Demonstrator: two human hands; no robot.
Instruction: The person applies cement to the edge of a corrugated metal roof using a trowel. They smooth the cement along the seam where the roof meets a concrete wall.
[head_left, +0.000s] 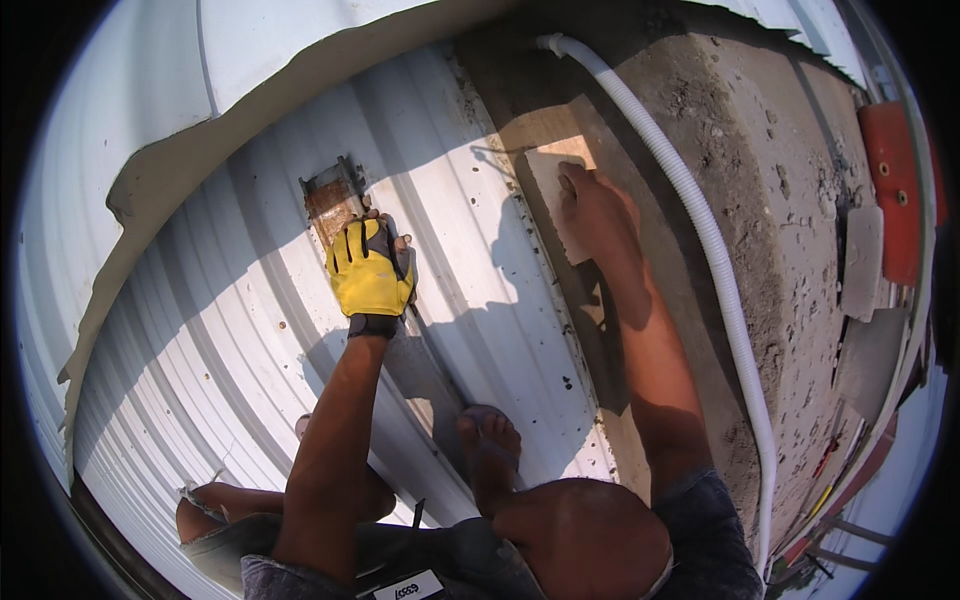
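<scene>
My right hand point(600, 210), bare, is closed on a flat, pale rectangular trowel point(560, 200), which lies against the smooth brown-grey mortar strip point(615, 370) beside the roof sheets. Its handle is hidden under my fingers. To the left, my left hand point(372, 268) wears a yellow and black glove with bare fingertips. Its fingers are curled over the near end of a rusty, flat metal piece point(330, 208) with a dark grey edge. That piece rests on the white ribbed metal roofing point(270, 310); how firmly I grip it is hard to see.
A white corrugated hose point(690, 190) curves down along the rough concrete wall point(800, 300). Above hangs a sheet edge point(160, 185) with a ragged rim. At far right are a red piece point(888, 190) and a grey slab point(861, 262). My foot point(490, 445) stands on the roofing.
</scene>
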